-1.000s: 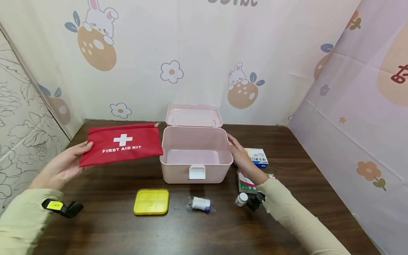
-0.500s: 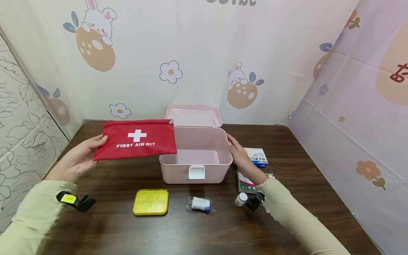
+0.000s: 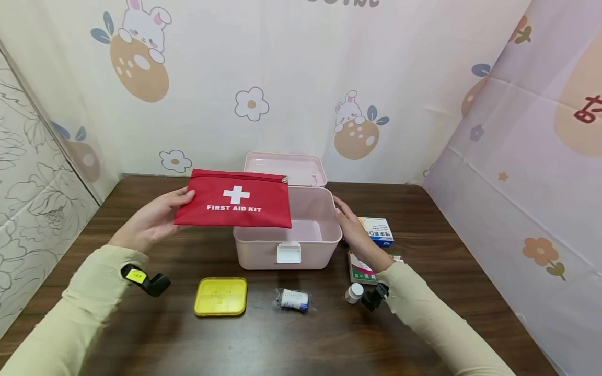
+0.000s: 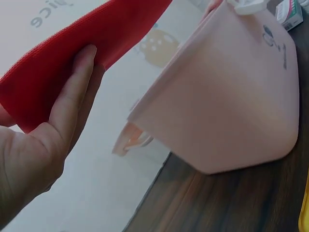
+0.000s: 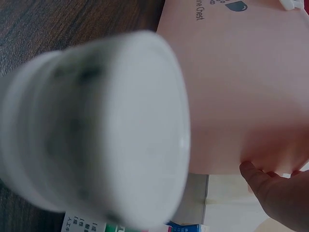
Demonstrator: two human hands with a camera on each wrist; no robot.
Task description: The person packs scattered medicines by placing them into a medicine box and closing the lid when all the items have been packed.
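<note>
Right now the red pouch [image 3: 233,201] hangs in the air across the left part of the pink box's [image 3: 258,256] mouth, well above the tabletop [image 3: 188,342]. Its long axis runs left to right, dipping slightly rightward; the zipper edge is uppermost, the zipper pull [image 3: 285,179] at the free right end, and the "FIRST AID KIT" lettering reads upright to the wearer. The left hand's [image 3: 152,219] grip pinches the pouch's left end, thumb on the printed face. The right hand [image 3: 352,228] rests on the box's right side, its grip unclenched and fingers extended.

From the left wrist you see what the head view hides: fingers laid along the pouch's plain back, and a gap between pouch and box wall. The right wrist shows the thumb tip touching the outer wall and the dark print [image 5: 236,6] on the box's front, with the white bottle [image 3: 354,293] looming blurred before it.
</note>
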